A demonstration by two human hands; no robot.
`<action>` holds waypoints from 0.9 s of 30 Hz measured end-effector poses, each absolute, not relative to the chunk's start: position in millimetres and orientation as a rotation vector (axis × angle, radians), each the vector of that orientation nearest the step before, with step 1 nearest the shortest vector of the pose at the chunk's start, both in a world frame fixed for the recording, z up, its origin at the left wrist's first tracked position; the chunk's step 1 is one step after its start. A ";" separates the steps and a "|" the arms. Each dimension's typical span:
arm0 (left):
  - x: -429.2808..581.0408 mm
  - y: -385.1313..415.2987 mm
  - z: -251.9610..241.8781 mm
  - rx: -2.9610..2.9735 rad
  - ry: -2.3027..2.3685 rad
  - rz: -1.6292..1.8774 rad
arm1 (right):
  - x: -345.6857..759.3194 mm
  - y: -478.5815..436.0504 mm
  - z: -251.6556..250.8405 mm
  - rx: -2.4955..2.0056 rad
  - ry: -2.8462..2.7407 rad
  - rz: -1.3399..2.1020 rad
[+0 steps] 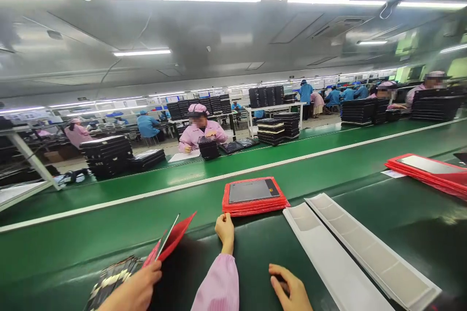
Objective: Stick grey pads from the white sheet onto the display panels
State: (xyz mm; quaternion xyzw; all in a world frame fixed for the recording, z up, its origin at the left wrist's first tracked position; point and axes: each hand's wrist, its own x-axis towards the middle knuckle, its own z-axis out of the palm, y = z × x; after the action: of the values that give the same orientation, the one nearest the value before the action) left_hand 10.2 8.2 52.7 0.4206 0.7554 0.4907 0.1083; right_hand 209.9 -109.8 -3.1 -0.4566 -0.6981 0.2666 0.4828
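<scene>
My left hand [224, 228], in a pink sleeve [221, 282], reaches forward with its fingers closed at the near left corner of a stack of red bags [255, 209]. A flat grey panel [252, 190] lies on that stack. My right hand [292, 287] is over the dark green tabletop, fingers apart and curved, holding nothing. It is nearest to a long white sheet [328, 257]. At lower left another hand [140, 279], seemingly a co-worker's, grips a tilted red bag [177, 238] with a thin panel [168, 237] in it.
A second strip [375, 248] with greyish rectangles lies at right. Further right is another red-wrapped stack [430, 170]. Dark, pale-marked pieces [113, 277] lie at lower left. Across the green belt [164, 204], a person in pink [199, 131] works beside black stacks [105, 155].
</scene>
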 end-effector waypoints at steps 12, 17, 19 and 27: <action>-54.2 -108.3 0.0 0.912 2.501 1.651 | 235.7 -39.4 -14.4 -1.306 -1.444 0.885; -86.6 -146.7 -14.1 0.747 2.589 1.591 | 247.2 -7.8 -17.2 -1.394 -1.409 0.834; -101.1 -157.0 -15.0 0.712 2.620 1.562 | 236.8 -3.4 -16.6 -1.410 -1.422 0.853; -137.1 -150.3 -3.2 0.862 2.665 1.572 | 142.5 1.7 -1.4 -1.358 -1.555 1.151</action>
State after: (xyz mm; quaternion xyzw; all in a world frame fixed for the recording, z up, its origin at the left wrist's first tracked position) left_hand -137.1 -150.3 -3.2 0.2683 0.8292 0.4890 -0.0350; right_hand 142.5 1.7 -1.4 -0.5316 -0.6087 0.4505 0.3794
